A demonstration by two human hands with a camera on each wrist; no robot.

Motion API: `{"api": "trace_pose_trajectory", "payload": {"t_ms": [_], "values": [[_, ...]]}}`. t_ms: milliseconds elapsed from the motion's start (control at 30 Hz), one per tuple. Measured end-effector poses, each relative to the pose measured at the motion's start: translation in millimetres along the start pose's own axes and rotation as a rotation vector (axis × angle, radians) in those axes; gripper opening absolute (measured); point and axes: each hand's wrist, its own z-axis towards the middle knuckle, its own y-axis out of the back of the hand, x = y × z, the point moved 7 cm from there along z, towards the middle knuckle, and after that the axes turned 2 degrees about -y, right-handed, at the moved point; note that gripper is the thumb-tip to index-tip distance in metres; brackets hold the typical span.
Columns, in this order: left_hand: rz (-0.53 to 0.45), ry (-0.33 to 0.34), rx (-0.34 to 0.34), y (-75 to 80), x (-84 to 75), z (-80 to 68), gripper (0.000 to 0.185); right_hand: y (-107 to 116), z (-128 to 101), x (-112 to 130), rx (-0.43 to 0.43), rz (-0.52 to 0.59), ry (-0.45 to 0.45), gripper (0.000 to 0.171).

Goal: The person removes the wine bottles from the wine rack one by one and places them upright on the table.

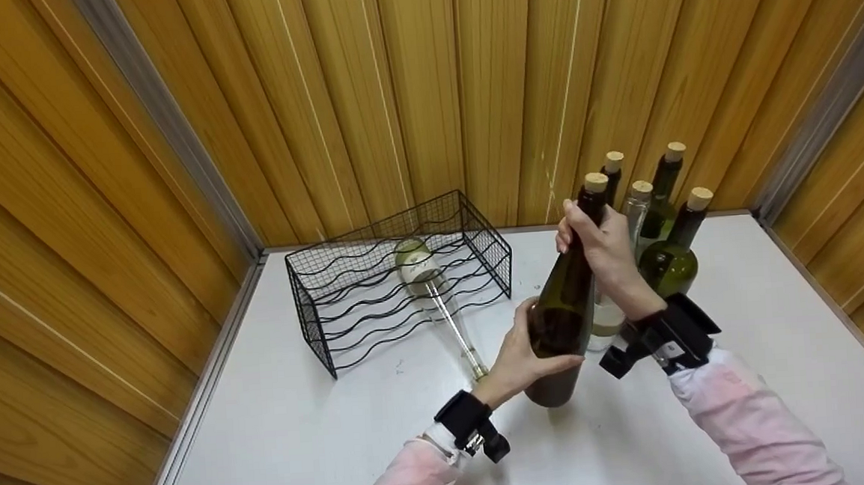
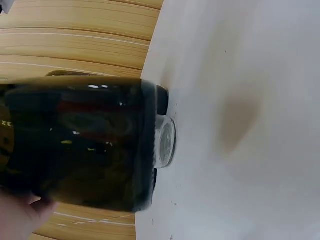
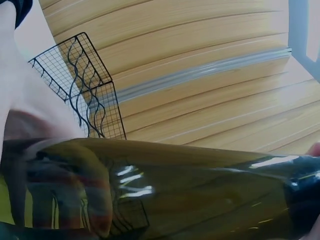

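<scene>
A dark green wine bottle (image 1: 562, 306) with a cork stopper is held tilted over the white table, its base toward the front. My right hand (image 1: 606, 250) grips its neck just below the cork. Lower down, my left hand (image 1: 518, 361) holds the body, thumb across the near side. Through the glass in the right wrist view, the fingers of the left hand (image 3: 65, 190) show curled around the far side. The left wrist view has the bottle's base (image 2: 142, 145) raised off the table, with a shadow beside it.
On the left stands a black wire wine rack (image 1: 398, 297) with wavy bars. A pale glass bottle (image 1: 417, 262) with a label lies in it, neck toward the front. Several corked bottles, including a green one (image 1: 669, 262), stand behind my right hand. Wood-panelled walls (image 1: 498, 96) enclose the table (image 1: 287, 446).
</scene>
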Motion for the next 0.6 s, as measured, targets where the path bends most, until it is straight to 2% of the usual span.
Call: {"api": "trace_pose_trajectory", "payload": {"t_ms": [67, 200, 300, 433, 600], "values": [[-0.016, -0.013, 0.008, 1.6, -1.1, 2.5, 0.085, 5.4, -1.1, 2.9, 0.001, -0.014, 0.013, 0.029], [-0.029, -0.047, -0.018, 10.2, -1.9, 7.1, 0.077, 17.3, -3.0, 5.9, -0.007, -0.037, 0.03, 0.031], [-0.021, -0.047, -0.027, 15.8, 0.3, 9.4, 0.074, 28.7, -4.9, 7.5, -0.032, -0.034, 0.043, 0.032], [-0.016, -0.051, -0.048, 21.6, 3.3, 9.7, 0.067, 44.4, -9.2, 10.0, -0.062, -0.039, 0.065, 0.031], [0.009, -0.098, -0.083, 24.7, 1.0, 7.9, 0.058, 64.2, -16.4, 12.9, -0.094, -0.044, 0.076, 0.029]]}}
